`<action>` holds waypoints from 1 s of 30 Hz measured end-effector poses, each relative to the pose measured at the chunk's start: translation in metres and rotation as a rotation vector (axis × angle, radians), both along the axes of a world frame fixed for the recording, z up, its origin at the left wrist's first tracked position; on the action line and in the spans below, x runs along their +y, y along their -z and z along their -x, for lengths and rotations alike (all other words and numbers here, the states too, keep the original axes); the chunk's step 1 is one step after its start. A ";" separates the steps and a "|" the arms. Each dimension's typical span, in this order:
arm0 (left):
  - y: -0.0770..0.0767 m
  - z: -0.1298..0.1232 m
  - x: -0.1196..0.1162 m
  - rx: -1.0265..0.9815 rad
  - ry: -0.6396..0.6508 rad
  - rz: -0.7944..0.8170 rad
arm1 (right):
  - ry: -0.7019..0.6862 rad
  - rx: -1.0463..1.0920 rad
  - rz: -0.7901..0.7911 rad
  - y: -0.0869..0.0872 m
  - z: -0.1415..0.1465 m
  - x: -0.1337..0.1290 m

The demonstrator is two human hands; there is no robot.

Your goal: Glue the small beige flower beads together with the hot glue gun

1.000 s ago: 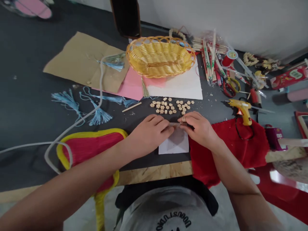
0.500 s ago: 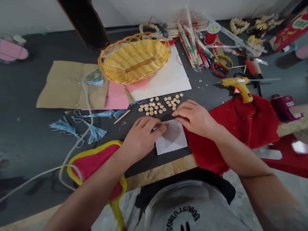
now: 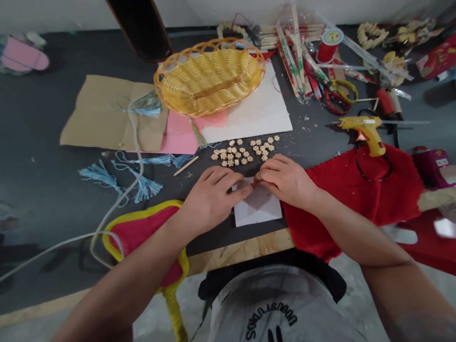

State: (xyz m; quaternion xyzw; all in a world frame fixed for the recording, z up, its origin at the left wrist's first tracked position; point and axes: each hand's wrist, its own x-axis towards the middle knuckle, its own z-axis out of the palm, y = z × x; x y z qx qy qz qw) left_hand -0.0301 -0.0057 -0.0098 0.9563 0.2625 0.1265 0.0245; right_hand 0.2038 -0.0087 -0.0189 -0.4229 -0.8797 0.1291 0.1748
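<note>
A small white sheet of paper (image 3: 259, 213) lies near the table's front edge, with faint marks on it. My left hand (image 3: 213, 202) rests on its upper left part, thumb stretched over the sheet and fingers curled at its edge, holding it in place. The fingers of my right hand (image 3: 287, 183) are pinched together over the paper's top edge, close to the left thumb tip. Whatever sits in that pinch is too small and hidden to make out. Just beyond both hands, small wooden flower-shaped beads (image 3: 231, 156) are spread in two loose groups.
A yellow woven basket (image 3: 213, 80) stands behind on paper sheets. On the right are red felt (image 3: 335, 185), a yellow glue gun (image 3: 366, 130) and scissors (image 3: 338, 97). Blue tassels (image 3: 146, 187), a white cable (image 3: 117, 204) and a yellow-edged pink fabric piece (image 3: 138, 228) lie left.
My right hand has moved from beside the beads toward me and left, onto the paper's top edge near my left thumb. The whole view has shifted slightly.
</note>
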 end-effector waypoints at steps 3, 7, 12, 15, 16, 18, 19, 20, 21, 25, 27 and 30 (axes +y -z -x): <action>-0.005 0.002 -0.001 -0.017 0.043 0.002 | -0.012 0.013 0.013 -0.001 0.000 0.000; -0.011 0.004 -0.005 0.035 0.040 0.105 | -0.033 0.021 0.005 -0.004 0.001 0.000; -0.013 0.007 -0.007 0.077 0.012 0.188 | -0.036 0.037 0.044 -0.006 0.001 0.000; -0.013 0.008 -0.008 0.081 0.008 0.214 | -0.033 0.033 0.052 -0.007 0.001 0.000; -0.013 0.009 -0.008 0.076 0.005 0.214 | -0.033 0.031 0.047 -0.008 0.001 0.000; -0.012 0.009 -0.009 0.061 -0.004 0.206 | -0.032 0.030 0.039 -0.010 0.001 0.000; -0.012 0.009 -0.009 0.053 -0.009 0.202 | -0.029 0.034 0.038 -0.011 0.002 0.000; -0.011 0.009 -0.009 0.045 -0.011 0.200 | -0.025 0.040 0.037 -0.011 0.002 0.000; -0.010 0.009 -0.009 0.038 -0.012 0.196 | -0.021 0.047 0.039 -0.012 0.002 0.000; -0.008 0.009 -0.009 0.032 -0.011 0.180 | -0.015 0.058 0.037 -0.011 0.002 -0.001; -0.007 0.009 -0.009 0.038 -0.013 0.177 | -0.023 0.048 0.030 -0.009 0.001 -0.001; -0.007 0.009 -0.010 0.040 -0.017 0.174 | -0.029 0.035 0.024 -0.007 0.001 -0.001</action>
